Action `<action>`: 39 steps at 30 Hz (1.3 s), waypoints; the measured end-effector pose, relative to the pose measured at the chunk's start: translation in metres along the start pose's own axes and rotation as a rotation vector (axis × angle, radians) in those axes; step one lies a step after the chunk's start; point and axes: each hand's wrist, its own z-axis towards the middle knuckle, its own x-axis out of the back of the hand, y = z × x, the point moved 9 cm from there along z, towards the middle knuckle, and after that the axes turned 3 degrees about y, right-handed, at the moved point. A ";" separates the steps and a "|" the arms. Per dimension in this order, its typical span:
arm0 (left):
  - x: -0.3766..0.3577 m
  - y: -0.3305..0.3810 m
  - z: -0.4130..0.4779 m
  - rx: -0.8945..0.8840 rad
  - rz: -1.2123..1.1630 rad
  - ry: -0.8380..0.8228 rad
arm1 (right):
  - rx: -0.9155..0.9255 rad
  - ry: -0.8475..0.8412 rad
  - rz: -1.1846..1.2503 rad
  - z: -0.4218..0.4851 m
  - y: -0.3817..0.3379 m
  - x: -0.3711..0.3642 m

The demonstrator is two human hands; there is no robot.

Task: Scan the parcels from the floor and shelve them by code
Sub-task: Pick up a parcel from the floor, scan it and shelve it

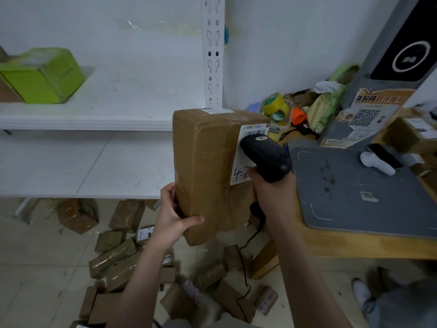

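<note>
My left grip point(176, 214) is closed round the lower left corner of a tall brown parcel point(205, 162). The fingers curl round its left edge and the thumb lies across its front face near the bottom. The parcel stands upright in the air between my two grips, with nothing under it but that hold.

My right grip point(269, 192) is wrapped tight round the handle of a black scanner point(264, 157). The scanner's head sits just above the grip, in front of the white label point(246, 147) on the parcel's right side. A barcode shows above the scanner's head, and blue handwriting beginning with a 4 shows just left of my right grip. A black cable point(246, 268) hangs down from under the right grip towards the floor.

Below both grips, loose parcels point(118, 256) in brown card and tape lie scattered on the tiled floor, some overlapping.

Right of my right grip is a wooden surface point(354, 247) carrying a grey mat point(354, 185). On the mat's far right edge lies a white handset point(378, 162). Beyond it rises a grey stand point(369, 114) with a QR code on its sign. Yellow tape rolls point(275, 105) and an orange cup point(299, 116) sit among clutter beyond the right grip, past the parcel's top corner.

Left of my left grip runs the white lower shelf point(82, 162). Above and beyond it is the upper shelf point(94, 114), where a green parcel point(42, 76) sits tilted, well apart from my grips. A white upright post point(212, 55) rises behind the parcel's top.
</note>
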 end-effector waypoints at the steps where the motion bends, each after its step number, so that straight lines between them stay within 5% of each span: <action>1: 0.000 0.000 -0.001 -0.004 0.002 -0.006 | 0.003 0.019 -0.003 -0.001 -0.001 0.002; 22: 0.004 -0.002 -0.002 -0.018 -0.001 -0.035 | -0.021 0.079 -0.032 -0.006 0.012 0.005; 39: -0.001 0.002 -0.002 -0.039 -0.044 -0.059 | -0.030 -0.026 0.207 -0.014 0.009 0.005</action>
